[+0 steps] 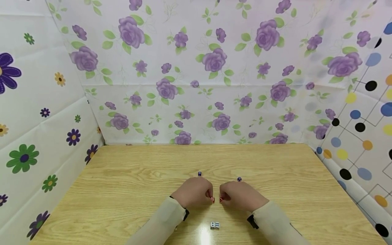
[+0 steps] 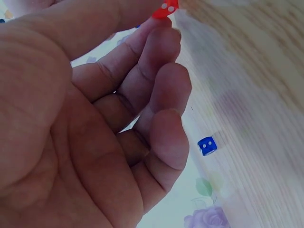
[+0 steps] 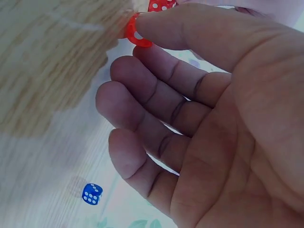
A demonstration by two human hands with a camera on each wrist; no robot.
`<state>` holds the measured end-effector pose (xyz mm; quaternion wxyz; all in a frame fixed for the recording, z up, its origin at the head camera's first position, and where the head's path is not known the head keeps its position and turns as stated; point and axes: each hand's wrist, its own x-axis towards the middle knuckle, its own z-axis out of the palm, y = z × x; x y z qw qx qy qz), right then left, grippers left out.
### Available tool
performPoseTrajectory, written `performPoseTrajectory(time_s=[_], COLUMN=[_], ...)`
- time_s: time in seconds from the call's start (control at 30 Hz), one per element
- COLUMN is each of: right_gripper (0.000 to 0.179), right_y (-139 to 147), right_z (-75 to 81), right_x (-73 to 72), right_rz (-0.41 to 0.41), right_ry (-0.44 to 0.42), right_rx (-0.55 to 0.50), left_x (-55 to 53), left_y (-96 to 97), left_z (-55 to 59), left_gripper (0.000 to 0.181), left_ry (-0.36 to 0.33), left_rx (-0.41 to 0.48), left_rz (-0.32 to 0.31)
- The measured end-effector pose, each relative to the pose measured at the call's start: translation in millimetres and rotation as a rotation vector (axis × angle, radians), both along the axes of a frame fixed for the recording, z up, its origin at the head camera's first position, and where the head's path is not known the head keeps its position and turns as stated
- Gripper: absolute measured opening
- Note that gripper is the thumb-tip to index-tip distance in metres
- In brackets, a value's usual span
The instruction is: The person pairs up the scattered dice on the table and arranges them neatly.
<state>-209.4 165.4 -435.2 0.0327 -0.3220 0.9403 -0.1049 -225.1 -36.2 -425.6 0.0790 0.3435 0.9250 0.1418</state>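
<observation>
Table edges: the wooden table [image 1: 122,177] meets the rose-print cloth [image 1: 214,61] at its back edge; the left cloth [image 1: 30,129] and right cloth [image 1: 352,136] stand along the sides
Room: wood runs well out from both hands to the side edges; plenty behind them too; gap between hands narrow
Left hand [image 1: 196,192]: reaches in from near side, thumb and index pinching 1 red die; other 3 fingers loosely bent, palm seen in left wrist view
Right hand [image 1: 242,195]: mirrors it, thumb and index pinching 1 red die, other 3 fingers loosely bent
Sleeves: 2, pale, with black band [image 1: 252,221] at right wrist
Red dice: 2; left red die [image 1: 212,199] and right red die [image 1: 221,200] face each other, near, apart; contact with wood, cannot tell
Blue dice: 2; left blue die [image 1: 199,174] just beyond left hand, right blue die [image 1: 239,179] just beyond right hand
White dice: 2; left white die [image 1: 212,225] and right white die [image 1: 217,225] side by side, nearer the wearer
Dice total: 6
</observation>
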Motion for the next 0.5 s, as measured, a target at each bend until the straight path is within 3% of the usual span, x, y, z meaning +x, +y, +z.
performPoseTrajectory(time_s=[0.5], right_gripper=[0.015], right_y=[-2.8], right_z=[-1.7], right_x=[-0.2], right_rz=[0.017], right_ry=[-0.002], right_rx=[-0.005], left_x=[-0.3], left_y=[0.3], left_z=[-0.9], left_gripper=[0.013], left_ry=[-0.015], left_rx=[-0.002], left_rz=[0.007])
